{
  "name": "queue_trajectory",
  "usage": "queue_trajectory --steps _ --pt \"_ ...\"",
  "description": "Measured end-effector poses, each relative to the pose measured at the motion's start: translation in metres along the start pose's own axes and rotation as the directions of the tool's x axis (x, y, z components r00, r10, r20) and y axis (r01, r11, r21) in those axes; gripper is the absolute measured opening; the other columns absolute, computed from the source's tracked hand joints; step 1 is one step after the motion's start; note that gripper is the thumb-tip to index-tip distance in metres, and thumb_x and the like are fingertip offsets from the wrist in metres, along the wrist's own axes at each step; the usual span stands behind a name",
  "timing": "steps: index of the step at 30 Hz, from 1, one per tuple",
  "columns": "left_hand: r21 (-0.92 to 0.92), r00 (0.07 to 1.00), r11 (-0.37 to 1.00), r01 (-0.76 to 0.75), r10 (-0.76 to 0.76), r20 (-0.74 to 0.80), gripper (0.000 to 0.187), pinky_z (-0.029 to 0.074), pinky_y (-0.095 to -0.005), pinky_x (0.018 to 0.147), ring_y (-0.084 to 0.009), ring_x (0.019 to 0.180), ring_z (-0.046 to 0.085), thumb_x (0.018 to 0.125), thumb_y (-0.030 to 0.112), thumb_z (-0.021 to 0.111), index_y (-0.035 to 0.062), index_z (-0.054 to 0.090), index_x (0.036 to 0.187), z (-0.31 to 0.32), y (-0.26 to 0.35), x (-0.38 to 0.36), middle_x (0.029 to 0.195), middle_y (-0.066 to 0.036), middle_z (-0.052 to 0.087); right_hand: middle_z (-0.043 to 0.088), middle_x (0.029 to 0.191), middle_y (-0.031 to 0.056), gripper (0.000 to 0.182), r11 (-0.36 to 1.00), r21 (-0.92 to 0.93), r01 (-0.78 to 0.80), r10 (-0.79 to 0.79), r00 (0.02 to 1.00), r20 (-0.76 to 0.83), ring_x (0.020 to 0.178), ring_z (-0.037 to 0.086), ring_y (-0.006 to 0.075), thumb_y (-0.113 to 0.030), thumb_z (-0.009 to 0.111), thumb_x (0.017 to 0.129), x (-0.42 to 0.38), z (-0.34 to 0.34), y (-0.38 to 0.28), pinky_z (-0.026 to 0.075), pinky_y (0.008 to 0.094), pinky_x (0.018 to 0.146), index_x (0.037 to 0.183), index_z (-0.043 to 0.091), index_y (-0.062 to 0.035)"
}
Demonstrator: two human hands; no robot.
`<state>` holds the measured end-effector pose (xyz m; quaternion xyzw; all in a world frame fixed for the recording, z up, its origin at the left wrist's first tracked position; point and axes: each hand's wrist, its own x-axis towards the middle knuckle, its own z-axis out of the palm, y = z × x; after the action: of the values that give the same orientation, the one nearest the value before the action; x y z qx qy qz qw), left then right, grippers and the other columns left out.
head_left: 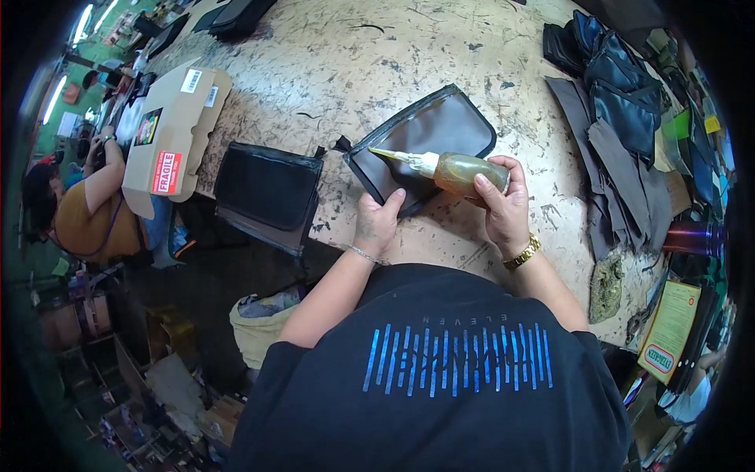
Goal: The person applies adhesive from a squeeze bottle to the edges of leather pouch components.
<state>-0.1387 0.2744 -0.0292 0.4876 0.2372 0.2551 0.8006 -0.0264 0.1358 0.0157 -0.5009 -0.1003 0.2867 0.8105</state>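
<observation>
My right hand (506, 203) is wrapped round a squeeze bottle of yellowish glue (464, 175), tipped on its side with its nozzle pointing left. The yellow nozzle tip lies over the left edge of a dark pouch panel (440, 126) with black trim; whether it touches cannot be made out. My left hand (377, 220) grips the panel's near edge, thumb on top and the other fingers hidden beneath. Left of it, a second black pouch piece (267, 189) lies at the table's edge, partly overhanging.
A cardboard box (177, 134) with a FRAGILE label stands at the left. Black bags (621, 94) and dark material strips (617, 181) are piled on the right of the scuffed table (330, 79). Another person (86, 204) is at far left. An Evergreen box (670, 330) lies lower right.
</observation>
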Motion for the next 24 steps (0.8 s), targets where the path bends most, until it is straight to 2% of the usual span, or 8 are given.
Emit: queue_trajectory --steps 5,7,12,14,18,20,22,24 --pt "0.131 0.999 0.991 -0.020 0.016 0.032 0.025 0.041 -0.0258 0.078 -0.0130 0.089 0.051 0.077 -0.006 0.046 -0.0005 0.047 0.102 -0.005 0.001 0.001 0.098 -0.007 0.053 0.050 0.088 0.0026 0.031 0.999 -0.047 0.017 -0.014 0.999 0.051 0.074 0.052 0.0077 -0.006 0.059 0.075 -0.014 0.015 0.000 0.048 0.0205 0.059 0.100 0.041 -0.0078" --pt "0.248 1.000 0.969 -0.007 0.008 -0.003 0.022 0.041 -0.0252 0.077 -0.0119 0.087 0.051 0.078 -0.004 0.046 -0.0006 0.050 0.099 -0.008 -0.004 0.001 0.096 -0.005 0.054 0.049 0.090 0.0038 0.033 0.986 -0.107 0.131 -0.121 0.988 0.098 0.079 0.051 0.0085 -0.003 0.059 0.074 -0.019 0.020 0.000 0.047 0.0207 0.064 0.100 0.040 -0.0062" --pt "0.194 0.998 0.980 -0.047 0.053 -0.026 0.018 0.042 -0.0257 0.072 -0.0116 0.080 0.053 0.078 0.007 0.051 -0.0027 0.054 0.093 -0.006 -0.004 0.000 0.087 -0.006 0.058 0.048 0.093 0.0050 0.034 0.972 -0.141 0.190 -0.176 0.979 0.106 0.084 0.049 0.0100 -0.002 0.060 0.073 -0.026 0.025 -0.008 0.043 0.0212 0.073 0.100 0.040 -0.0041" --pt "0.263 1.000 0.965 0.004 0.001 -0.019 0.020 0.042 -0.0263 0.071 -0.0130 0.079 0.054 0.078 0.009 0.052 -0.0033 0.053 0.094 -0.010 -0.007 0.001 0.088 -0.008 0.059 0.048 0.094 0.0055 0.034 0.903 -0.267 0.337 -0.317 0.941 0.118 0.086 0.048 0.0108 -0.002 0.061 0.072 -0.027 0.024 -0.009 0.042 0.0225 0.075 0.100 0.040 -0.0042" --pt "0.268 1.000 0.963 -0.015 0.019 -0.014 0.020 0.043 -0.0268 0.071 -0.0141 0.077 0.055 0.077 0.010 0.052 -0.0043 0.053 0.092 -0.011 -0.009 0.000 0.086 -0.009 0.059 0.047 0.098 0.0076 0.036 0.814 -0.388 0.433 -0.365 0.900 0.239 0.087 0.048 0.0119 -0.003 0.062 0.071 -0.034 0.027 -0.003 0.041 0.0231 0.076 0.101 0.041 -0.0037" --pt "0.279 0.998 0.959 -0.058 0.067 -0.022 0.018 0.043 -0.0267 0.070 -0.0142 0.076 0.055 0.078 0.010 0.052 -0.0047 0.055 0.087 -0.009 -0.006 0.000 0.083 -0.008 0.060 0.046 0.099 0.0080 0.037 0.790 -0.410 0.456 -0.391 0.889 0.236 0.088 0.048 0.0120 -0.003 0.062 0.071 -0.034 0.026 -0.001 0.041 0.0236 0.077 0.101 0.041 -0.0035" --pt "0.246 0.996 0.967 -0.066 0.079 -0.046 0.019 0.043 -0.0270 0.068 -0.0139 0.074 0.054 0.077 0.013 0.054 -0.0045 0.055 0.084 -0.009 -0.008 0.000 0.082 -0.008 0.059 0.047 0.099 0.0079 0.036 0.843 -0.331 0.423 -0.396 0.906 0.149 0.089 0.049 0.0127 -0.002 0.062 0.071 -0.034 0.024 -0.004 0.041 0.0242 0.077 0.101 0.041 -0.0036" --pt "0.478 0.994 0.876 0.059 -0.008 -0.108 0.023 0.042 -0.0268 0.066 -0.0138 0.074 0.053 0.075 0.016 0.058 -0.0035 0.055 0.087 -0.011 0.000 -0.004 0.081 -0.007 0.058 0.048 0.096 0.0083 0.034 0.843 -0.322 0.431 -0.390 0.902 0.186 0.087 0.051 0.0131 -0.002 0.060 0.073 -0.033 0.023 -0.006 0.045 0.0241 0.073 0.101 0.041 -0.0035"
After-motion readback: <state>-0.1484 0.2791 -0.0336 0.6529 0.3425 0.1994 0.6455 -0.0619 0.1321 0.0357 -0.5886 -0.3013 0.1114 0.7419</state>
